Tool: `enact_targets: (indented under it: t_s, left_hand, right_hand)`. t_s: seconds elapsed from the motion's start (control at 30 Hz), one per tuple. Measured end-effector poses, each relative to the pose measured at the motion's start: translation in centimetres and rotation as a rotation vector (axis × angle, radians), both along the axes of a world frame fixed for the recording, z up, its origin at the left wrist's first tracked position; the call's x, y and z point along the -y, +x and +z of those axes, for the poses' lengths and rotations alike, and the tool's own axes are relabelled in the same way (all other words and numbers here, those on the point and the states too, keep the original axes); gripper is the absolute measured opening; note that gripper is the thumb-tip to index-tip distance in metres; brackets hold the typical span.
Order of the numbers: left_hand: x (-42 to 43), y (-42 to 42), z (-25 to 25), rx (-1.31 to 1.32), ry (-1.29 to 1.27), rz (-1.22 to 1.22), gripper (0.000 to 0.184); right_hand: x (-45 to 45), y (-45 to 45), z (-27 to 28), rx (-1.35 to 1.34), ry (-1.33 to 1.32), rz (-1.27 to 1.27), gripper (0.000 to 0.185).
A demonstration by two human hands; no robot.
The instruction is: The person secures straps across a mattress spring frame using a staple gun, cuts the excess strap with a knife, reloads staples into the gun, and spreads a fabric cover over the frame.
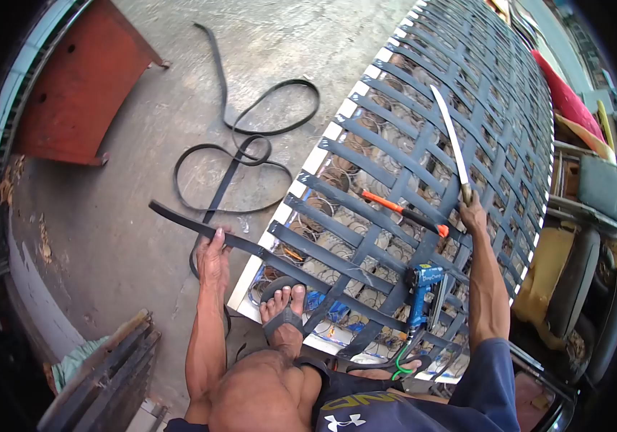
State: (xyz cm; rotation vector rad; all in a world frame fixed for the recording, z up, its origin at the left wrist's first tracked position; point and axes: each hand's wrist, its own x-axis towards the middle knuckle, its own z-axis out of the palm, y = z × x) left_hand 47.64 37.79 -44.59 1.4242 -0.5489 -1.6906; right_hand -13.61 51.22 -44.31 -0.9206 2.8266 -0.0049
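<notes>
Black webbing strap (240, 242) runs from the frame's near left edge into my left hand (213, 261), whose fingers pinch it. Beyond my fingers its loose end sticks out to the left. My right hand (473, 214) is closed around the handle of a long knife (449, 133), its pale blade pointing away over the woven straps (409, 162). Those straps cross a white-edged frame (332, 131) with coil springs under them. An orange-and-black tool (403, 211) lies on the straps left of my right hand. A blue staple gun (421, 291) rests nearer to me.
More black strap (230, 164) lies in loops on the concrete floor (142, 173). A red-brown panel (81, 83) stands at the upper left. Old chair parts (575, 288) crowd the right side. A green hose (400, 360) meets the staple gun. My sandalled foot (284, 311) is on the frame.
</notes>
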Motion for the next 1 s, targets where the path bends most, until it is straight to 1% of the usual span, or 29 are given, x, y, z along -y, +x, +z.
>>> enact_targets:
  t_s: [0.03,0.07,0.1,0.13,0.17,0.2,0.23,0.27,0.3,0.33,0.37,0.4,0.43,0.47,0.5,0.53,0.57,0.6,0.63,0.7,0.8,0.87,0.93,1.0]
  left_hand:
    - [0.3,0.5,0.8,-0.027,-0.065,0.015,0.024]
    - [0.5,0.9,1.4,-0.044,-0.102,0.003,0.023]
    - [1.0,1.0,1.9,-0.067,-0.145,-0.018,0.022]
    - [0.9,0.8,2.5,-0.056,-0.142,-0.038,0.021]
    - [0.6,1.2,2.6,-0.042,-0.132,-0.026,0.021]
    - [0.8,1.4,2.2,-0.052,-0.123,-0.051,0.022]
    - [0.9,1.4,2.0,-0.064,-0.111,-0.079,0.024]
    - [0.9,0.7,2.2,-0.029,-0.123,-0.048,0.027]
    - [0.7,0.1,2.2,-0.026,-0.118,-0.043,0.027]
    - [0.7,-0.5,2.1,-0.092,-0.138,0.001,0.026]
    - [0.6,-1.0,2.1,-0.159,-0.155,0.039,0.026]
    - [0.7,-1.6,2.3,-0.158,-0.147,0.027,0.026]
    - [0.5,-2.2,2.9,-0.165,-0.132,0.066,0.025]
    - [0.5,-2.6,3.2,-0.176,-0.124,0.110,0.025]
    - [0.5,-2.7,3.2,-0.179,-0.124,0.109,0.025]
    - [0.3,-2.5,3.2,-0.185,-0.102,0.115,0.025]
    - [0.4,-2.2,3.2,-0.190,-0.085,0.122,0.024]
    - [0.4,-2.1,3.3,-0.210,-0.071,0.124,0.025]
    - [0.2,-1.9,3.4,-0.203,-0.057,0.137,0.025]
    - [0.1,-1.9,3.7,-0.193,-0.067,0.103,0.025]
    - [0.1,-2.1,4.1,-0.223,-0.026,0.090,0.022]
    - [0.2,-1.9,4.1,-0.240,-0.004,0.082,0.022]
    - [-0.3,-1.8,4.1,-0.204,0.008,0.025,0.024]
    - [-0.8,-1.5,4.4,-0.182,0.019,-0.015,0.024]
  right_hand:
    - [0.5,0.4,0.3,0.089,0.070,0.005,0.057]
    - [1.2,0.5,1.1,0.131,0.153,0.003,0.053]
    - [1.5,1.3,2.6,0.092,0.193,0.009,0.047]
    - [1.3,1.5,2.7,0.074,0.132,-0.074,0.043]
    - [0.9,2.7,3.6,-0.016,0.137,-0.095,0.039]
    - [0.0,3.4,4.2,-0.069,0.070,-0.073,0.041]
    - [0.3,5.7,6.8,-0.027,-0.042,-0.114,0.040]
    - [0.7,8.8,9.4,0.015,-0.147,-0.155,0.039]
    - [-0.1,11.1,10.1,0.001,-0.288,-0.138,0.036]
    - [-0.5,13.6,10.8,-0.014,-0.429,-0.127,0.033]
    - [0.6,17.8,12.8,0.303,-0.569,-0.196,0.030]
    - [2.1,22.9,15.5,0.619,-0.707,-0.268,0.027]
    - [3.7,27.4,17.4,0.931,-0.635,-0.325,0.025]
    - [4.7,31.0,18.8,1.160,-0.425,-0.263,0.026]
    - [5.1,33.7,19.1,1.353,-0.172,-0.250,0.027]
    - [4.3,36.0,17.3,1.577,0.002,-0.242,0.033]
    - [1.9,38.4,13.9,1.546,0.026,-0.073,0.039]
    - [3.2,39.8,15.8,1.640,0.174,-0.271,0.043]
    - [2.2,41.0,14.7,1.644,0.204,-0.353,0.044]
    - [2.2,41.3,14.4,1.760,0.209,-0.473,0.042]
    - [0.7,42.3,13.8,1.709,0.237,-0.426,0.036]
    - [1.4,42.7,13.4,1.681,0.278,-0.440,0.034]
    - [2.3,43.4,12.8,1.665,0.334,-0.457,0.033]
    - [4.4,44.2,11.2,1.625,0.308,-0.340,0.034]
